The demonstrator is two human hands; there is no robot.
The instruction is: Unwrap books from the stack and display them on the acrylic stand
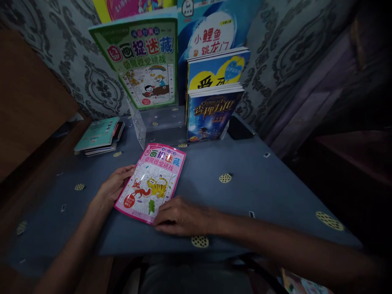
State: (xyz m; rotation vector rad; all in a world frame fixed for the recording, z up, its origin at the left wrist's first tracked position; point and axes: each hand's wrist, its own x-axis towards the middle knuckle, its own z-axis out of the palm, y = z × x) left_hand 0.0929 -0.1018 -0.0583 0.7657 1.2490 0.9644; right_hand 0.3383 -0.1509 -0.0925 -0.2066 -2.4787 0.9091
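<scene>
A pink-bordered picture book [153,183] with a fox and a yellow striped cat on its cover lies face up at the front of the table, slightly turned. My left hand [114,184] grips its left edge, with part of the fingers hidden by the book. At the lower right corner, my right hand [183,216] is closed with curled fingers on the book's edge; the thumb side faces the cover. Behind the book stands a clear acrylic book stand [165,134]. A green-bordered picture book [147,65] of similar design rests upright in its left part.
Dark blue novels [211,116], blue-and-yellow books [211,73] and a large blue book [214,28] stand in the right part. A stack of books [99,134] lies at the left. A dark flat object [240,128] is behind the novels. A pineapple-print cloth [245,196] covers the table.
</scene>
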